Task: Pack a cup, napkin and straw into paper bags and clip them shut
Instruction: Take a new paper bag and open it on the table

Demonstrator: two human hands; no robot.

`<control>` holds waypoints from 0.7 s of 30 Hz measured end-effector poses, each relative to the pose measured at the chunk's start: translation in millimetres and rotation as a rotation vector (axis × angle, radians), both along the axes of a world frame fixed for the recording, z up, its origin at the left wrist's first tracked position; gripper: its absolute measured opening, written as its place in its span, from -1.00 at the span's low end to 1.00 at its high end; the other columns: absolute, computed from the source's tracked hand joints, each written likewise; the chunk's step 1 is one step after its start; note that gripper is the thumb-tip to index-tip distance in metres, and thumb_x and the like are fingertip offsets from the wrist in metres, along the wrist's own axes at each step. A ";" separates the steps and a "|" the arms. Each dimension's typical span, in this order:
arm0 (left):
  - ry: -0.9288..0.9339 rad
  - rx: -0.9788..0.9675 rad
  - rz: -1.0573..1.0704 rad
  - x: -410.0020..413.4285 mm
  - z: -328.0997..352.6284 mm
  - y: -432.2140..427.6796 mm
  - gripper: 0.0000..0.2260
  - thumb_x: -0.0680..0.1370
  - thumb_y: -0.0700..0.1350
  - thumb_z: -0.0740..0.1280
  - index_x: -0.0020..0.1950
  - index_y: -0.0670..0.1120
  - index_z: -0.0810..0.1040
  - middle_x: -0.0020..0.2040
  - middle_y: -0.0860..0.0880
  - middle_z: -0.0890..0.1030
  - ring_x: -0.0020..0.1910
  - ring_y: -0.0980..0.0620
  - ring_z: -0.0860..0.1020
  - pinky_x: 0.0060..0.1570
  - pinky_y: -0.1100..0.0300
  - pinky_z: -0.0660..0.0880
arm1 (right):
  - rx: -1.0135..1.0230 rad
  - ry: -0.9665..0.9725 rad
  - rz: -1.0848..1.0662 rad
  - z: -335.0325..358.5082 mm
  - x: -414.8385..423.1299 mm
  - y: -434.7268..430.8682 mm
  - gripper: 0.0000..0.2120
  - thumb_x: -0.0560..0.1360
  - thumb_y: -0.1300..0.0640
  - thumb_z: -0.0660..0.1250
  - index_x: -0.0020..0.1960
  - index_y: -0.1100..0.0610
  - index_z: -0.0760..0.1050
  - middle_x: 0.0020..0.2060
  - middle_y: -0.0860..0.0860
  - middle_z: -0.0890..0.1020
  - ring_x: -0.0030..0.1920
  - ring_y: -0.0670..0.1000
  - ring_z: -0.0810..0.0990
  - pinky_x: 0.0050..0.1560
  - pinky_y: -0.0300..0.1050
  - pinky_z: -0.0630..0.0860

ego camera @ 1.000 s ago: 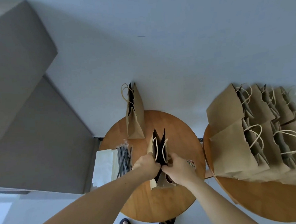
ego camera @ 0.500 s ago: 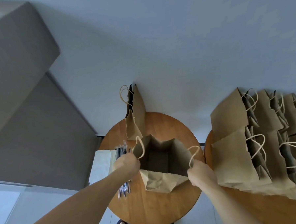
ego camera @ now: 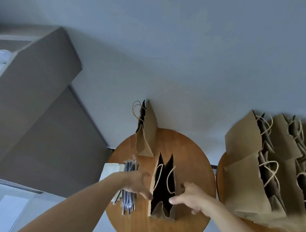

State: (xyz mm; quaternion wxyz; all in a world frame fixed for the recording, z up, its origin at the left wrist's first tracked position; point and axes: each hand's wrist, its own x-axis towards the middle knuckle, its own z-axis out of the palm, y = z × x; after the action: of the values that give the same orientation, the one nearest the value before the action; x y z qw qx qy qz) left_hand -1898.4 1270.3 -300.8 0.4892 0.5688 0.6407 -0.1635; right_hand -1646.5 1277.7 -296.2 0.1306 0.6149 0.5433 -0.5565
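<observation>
Where the view begins nearest the person, both forearms reach forward over a round table [ego camera: 191,158]. The left hand [ego camera: 137,184] and right hand [ego camera: 191,197] flank one paper bag [ego camera: 158,210], one on each side. Both hands are spread wide, with fingers relaxed and nothing gripped. The left thumb lies at or just off the bag's left wall, though contact cannot be confirmed. The right thumb sits close to the near right corner of the mouth.

The bag stands upright between the hands, about equally near to each. Its mouth is pinched to a narrow slit whose long axis runs away from the person, with the side folds tucked inward and both cord handles up. The interior is dark, so its contents cannot be told. Judgement: the mouth must be spread sideways before anything can go in.

Straws [ego camera: 128,172] lie in a bundle just left of the bag, partly under the left hand, pointing near to far. A pale flat stack [ego camera: 112,168], probably napkins, lies beside them at the table edge. No cup is visible.

Farther off, a second bag [ego camera: 147,134] stands nearly closed against the wall [ego camera: 180,43]. A row of bags [ego camera: 246,178] crowds a second table [ego camera: 220,186] to the right. Cardboard boxes [ego camera: 34,90] rise on the left.
</observation>
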 end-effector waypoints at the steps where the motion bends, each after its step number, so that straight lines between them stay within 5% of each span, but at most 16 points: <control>1: 0.040 0.010 -0.062 -3.6 10.1 4.6 -0.06 0.21 0.29 0.53 0.50 0.17 0.20 0.41 0.01 0.44 0.31 -0.06 0.47 0.25 0.06 0.45 | 0.004 0.004 0.029 4.4 0.8 5.6 -0.05 0.33 -0.13 0.51 0.57 0.01 0.10 0.50 0.00 0.28 0.37 0.12 0.43 0.15 -0.02 0.59; 5: 0.189 0.219 -0.134 -12.0 62.4 32.4 -0.35 0.46 0.03 0.42 0.49 -0.03 0.28 0.31 -0.04 0.52 0.20 -0.05 0.54 0.22 0.01 0.53 | 0.315 -0.068 0.235 37.3 -5.4 38.6 -0.24 0.43 -0.04 0.37 0.56 -0.01 0.15 0.52 0.00 0.28 0.46 0.08 0.34 0.36 0.02 0.42; 8: 0.326 0.438 -0.143 -19.4 107.9 50.6 -0.57 0.52 0.06 0.33 0.35 -0.06 0.43 0.15 -0.04 0.59 0.05 -0.05 0.58 0.09 -0.01 0.57 | 0.598 -0.125 0.352 73.8 -30.1 69.6 -0.41 0.54 -0.02 0.24 0.54 0.01 0.21 0.50 0.00 0.32 0.44 0.08 0.36 0.36 -0.02 0.40; 13: 0.459 0.625 -0.094 -54.3 194.6 58.2 -0.42 0.57 0.11 0.30 0.54 -0.01 0.25 0.42 -0.07 0.41 0.37 -0.15 0.38 0.29 -0.08 0.42 | 0.810 -0.098 0.487 141.6 -91.2 106.4 -0.45 0.56 -0.06 0.24 0.51 0.05 0.29 0.45 0.04 0.39 0.40 0.10 0.41 0.32 -0.04 0.38; 17: 0.493 0.747 0.005 -98.4 258.7 47.6 -0.44 0.57 0.11 0.28 0.54 0.01 0.26 0.44 -0.04 0.37 0.42 -0.11 0.33 0.33 -0.07 0.38 | 0.946 -0.019 0.505 201.6 -144.4 119.9 -0.59 0.53 -0.06 0.27 0.33 0.07 0.47 0.33 0.07 0.50 0.27 0.12 0.50 0.23 0.01 0.46; 21: 0.555 0.814 0.118 -156.8 306.6 25.2 -0.48 0.54 0.12 0.31 0.48 0.05 0.33 0.42 -0.01 0.38 0.40 -0.12 0.35 0.26 -0.04 0.41 | 1.034 0.049 0.562 253.3 -204.7 115.0 -0.47 0.54 -0.11 0.28 0.46 0.04 0.36 0.44 0.04 0.39 0.38 0.10 0.42 0.35 -0.01 0.37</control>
State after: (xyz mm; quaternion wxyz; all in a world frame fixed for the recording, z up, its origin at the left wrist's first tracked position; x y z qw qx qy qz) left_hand -2055.3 1295.5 5.8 0.0470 0.6116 0.7896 -0.0174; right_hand -1851.2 1392.7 -42.9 -0.0563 0.4179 0.8893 -0.1773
